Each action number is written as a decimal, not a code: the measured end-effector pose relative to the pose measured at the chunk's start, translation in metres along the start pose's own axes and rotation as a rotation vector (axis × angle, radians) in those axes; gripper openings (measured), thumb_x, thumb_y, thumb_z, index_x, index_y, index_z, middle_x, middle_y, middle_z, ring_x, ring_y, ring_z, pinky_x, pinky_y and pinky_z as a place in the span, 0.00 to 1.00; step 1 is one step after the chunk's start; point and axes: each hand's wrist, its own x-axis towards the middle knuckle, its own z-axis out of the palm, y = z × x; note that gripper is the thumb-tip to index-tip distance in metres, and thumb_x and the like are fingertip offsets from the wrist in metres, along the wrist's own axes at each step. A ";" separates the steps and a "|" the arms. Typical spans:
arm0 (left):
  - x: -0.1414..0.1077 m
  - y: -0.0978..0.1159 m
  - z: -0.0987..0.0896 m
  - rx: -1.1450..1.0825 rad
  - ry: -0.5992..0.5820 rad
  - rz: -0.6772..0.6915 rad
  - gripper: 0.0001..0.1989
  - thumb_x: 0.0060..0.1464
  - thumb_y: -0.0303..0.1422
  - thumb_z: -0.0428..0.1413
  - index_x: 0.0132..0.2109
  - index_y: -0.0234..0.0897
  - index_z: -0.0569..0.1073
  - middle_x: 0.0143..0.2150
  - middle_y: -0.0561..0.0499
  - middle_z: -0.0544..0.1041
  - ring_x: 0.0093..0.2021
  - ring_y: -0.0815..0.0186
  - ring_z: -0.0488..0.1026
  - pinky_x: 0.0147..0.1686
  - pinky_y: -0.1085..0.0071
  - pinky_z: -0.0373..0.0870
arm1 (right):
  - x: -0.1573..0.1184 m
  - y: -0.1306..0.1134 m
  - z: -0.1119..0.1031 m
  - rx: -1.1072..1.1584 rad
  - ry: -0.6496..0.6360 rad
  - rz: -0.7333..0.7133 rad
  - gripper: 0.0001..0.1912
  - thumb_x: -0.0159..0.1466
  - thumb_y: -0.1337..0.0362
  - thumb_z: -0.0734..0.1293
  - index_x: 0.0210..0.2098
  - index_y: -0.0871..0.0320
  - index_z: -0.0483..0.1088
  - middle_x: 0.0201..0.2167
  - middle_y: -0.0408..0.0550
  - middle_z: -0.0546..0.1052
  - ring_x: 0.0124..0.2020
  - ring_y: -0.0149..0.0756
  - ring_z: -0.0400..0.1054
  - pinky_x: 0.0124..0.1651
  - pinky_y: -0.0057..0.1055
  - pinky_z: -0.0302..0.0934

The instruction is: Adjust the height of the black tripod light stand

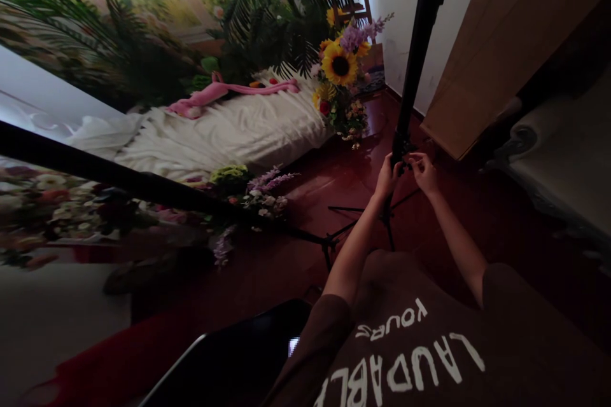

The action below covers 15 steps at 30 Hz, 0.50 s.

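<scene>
A black light stand (419,38) rises in front of me, its tripod legs spread on the dark red floor. My left hand (387,177) is wrapped around its pole, just below a joint. On the other side of that joint is my right hand (424,173), with thumb and forefinger pinched at a small black knob (405,164). The fingertips partly cover the knob, and the dim light blurs its detail.
A second black pole (143,181) slants across the left side. Beyond it lies a platform draped in white cloth (229,130) with a pink plush toy (205,98). Sunflowers (340,65) stand at its end. A cardboard box (458,121) leans at right; a dark screen (229,350) is below.
</scene>
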 end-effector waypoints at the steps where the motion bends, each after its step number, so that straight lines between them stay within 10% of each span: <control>1: 0.000 0.000 0.000 -0.001 0.000 -0.003 0.20 0.62 0.40 0.49 0.59 0.39 0.62 0.46 0.44 0.75 0.43 0.66 0.73 0.45 0.69 0.69 | 0.004 -0.001 0.003 0.037 0.009 0.062 0.14 0.64 0.54 0.64 0.45 0.55 0.69 0.30 0.44 0.76 0.29 0.31 0.71 0.37 0.30 0.67; 9: -0.014 -0.017 -0.012 -0.069 -0.027 -0.065 0.20 0.61 0.42 0.51 0.57 0.39 0.64 0.51 0.42 0.74 0.49 0.64 0.73 0.48 0.68 0.70 | 0.018 0.003 0.012 0.448 0.057 0.608 0.09 0.60 0.60 0.68 0.34 0.55 0.64 0.23 0.38 0.74 0.19 0.28 0.68 0.23 0.26 0.66; 15: -0.126 -0.092 -0.092 0.024 0.293 -0.509 0.16 0.61 0.45 0.47 0.44 0.36 0.68 0.41 0.45 0.76 0.43 0.65 0.75 0.50 0.64 0.70 | -0.037 0.027 0.035 0.594 -0.053 0.785 0.10 0.68 0.58 0.61 0.32 0.56 0.64 0.20 0.41 0.76 0.21 0.30 0.73 0.28 0.27 0.70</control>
